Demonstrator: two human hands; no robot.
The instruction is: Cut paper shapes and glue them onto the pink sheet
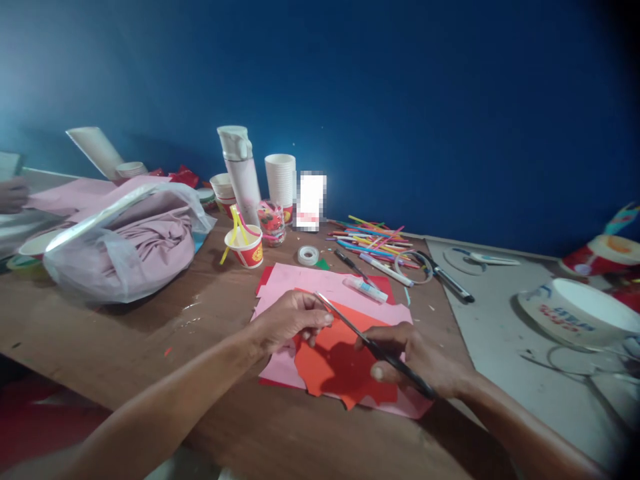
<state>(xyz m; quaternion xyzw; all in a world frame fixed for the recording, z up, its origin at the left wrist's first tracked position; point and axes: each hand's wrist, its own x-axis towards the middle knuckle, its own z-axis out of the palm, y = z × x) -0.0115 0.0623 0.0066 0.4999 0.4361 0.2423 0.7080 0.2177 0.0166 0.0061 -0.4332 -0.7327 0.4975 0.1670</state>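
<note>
My right hand (423,357) grips a pair of scissors (353,325) by the black handles, with the blades pointing up and to the left. At the blade tip, my left hand (293,319) is closed in a pinch; whatever lies between its fingers is too small or hidden to make out. Below both hands lies a sheet of orange paper (320,363) with a jagged lower edge. It rests on pink paper (285,277), and red paper (265,279) peeks out underneath. A glue tube (367,289) lies on the pink sheet's far part.
Behind the papers are a tape roll (308,255), a pen (350,264), a utility knife (450,280) and a pile of coloured sticks (370,239). Paper cups (247,247), a flask (243,177) and a plastic bag (135,260) stand left. Another person's hand (14,195) shows far left.
</note>
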